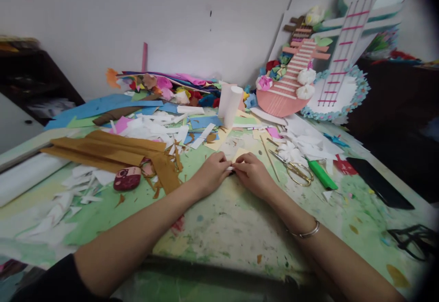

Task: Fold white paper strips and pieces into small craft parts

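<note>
Close together over the middle of the table, my left hand (214,172) and my right hand (253,174) pinch a small white paper piece (230,168) between their fingertips. Most of that piece is hidden by the fingers, so its full shape cannot be made out. Behind the hands lies a pale yellow paper scrap (241,153). A thin wooden stick (270,158) rests just right of my right hand, and gold-handled scissors (299,174) lie farther right. Brown crepe paper (168,169) spreads to the left of my left hand.
A white paper roll (233,105) stands upright at the back. Paper instrument models (291,82) lean on the wall at right. A green tube-like object (322,175), a black phone (380,183) and glasses (413,240) lie rightward. A dark red case (126,178) sits left among white scraps (89,185).
</note>
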Tool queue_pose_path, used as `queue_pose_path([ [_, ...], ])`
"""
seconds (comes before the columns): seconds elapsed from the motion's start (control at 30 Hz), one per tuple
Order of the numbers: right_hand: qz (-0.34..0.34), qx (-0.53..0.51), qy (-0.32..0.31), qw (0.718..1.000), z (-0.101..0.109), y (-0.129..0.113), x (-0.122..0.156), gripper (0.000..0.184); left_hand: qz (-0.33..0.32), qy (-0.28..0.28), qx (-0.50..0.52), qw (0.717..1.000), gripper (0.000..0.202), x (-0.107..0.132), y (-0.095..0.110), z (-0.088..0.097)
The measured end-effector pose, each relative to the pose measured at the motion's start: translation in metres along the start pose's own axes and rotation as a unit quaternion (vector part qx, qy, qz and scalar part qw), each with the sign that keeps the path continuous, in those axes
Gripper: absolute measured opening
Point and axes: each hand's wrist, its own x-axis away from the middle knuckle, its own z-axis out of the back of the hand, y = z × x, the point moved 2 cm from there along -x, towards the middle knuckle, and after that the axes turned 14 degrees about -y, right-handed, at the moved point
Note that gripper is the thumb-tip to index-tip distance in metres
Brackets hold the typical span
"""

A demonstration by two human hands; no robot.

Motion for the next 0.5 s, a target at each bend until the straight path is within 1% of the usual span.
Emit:
queue_pose_path([
  [0.1,0.006,0.001,0.015,1.0,0.002,-0.002,0.002,0.024,-0.004,-0.009,-0.013,1.0,0.018,0.001,0.002,0.0],
  [0.2,-0.006,-0.012,0.023,1.0,0.006,-0.004,0.004,0.023,-0.008,-0.023,-0.019,1.0,0.021,0.001,0.0,0.0],
  [0.27,-0.014,-0.025,0.052,0.998,0.014,-0.008,0.004,0.021,-0.004,-0.029,-0.017,0.999,0.022,0.001,-0.002,0.0],
  [0.33,-0.019,-0.043,0.095,0.994,0.027,-0.017,-0.003,0.02,0.005,-0.035,-0.01,0.999,0.024,0.0,-0.003,0.0],
  [0.37,-0.027,-0.053,0.103,0.993,0.034,-0.021,-0.011,0.02,0.01,-0.038,-0.005,0.999,0.024,-0.001,-0.004,-0.001],
  [0.4,-0.028,-0.069,0.096,0.993,0.04,-0.027,-0.023,0.021,0.014,-0.042,0.0,0.999,0.023,-0.001,-0.004,-0.001],
  [0.47,-0.012,-0.112,0.051,0.992,0.049,-0.037,-0.06,0.021,0.021,-0.049,0.012,0.999,0.022,-0.003,-0.003,-0.004],
  [0.5,-0.005,-0.132,0.013,0.991,0.049,-0.041,-0.085,0.023,0.024,-0.052,0.018,0.998,0.022,-0.003,-0.002,-0.005],
])
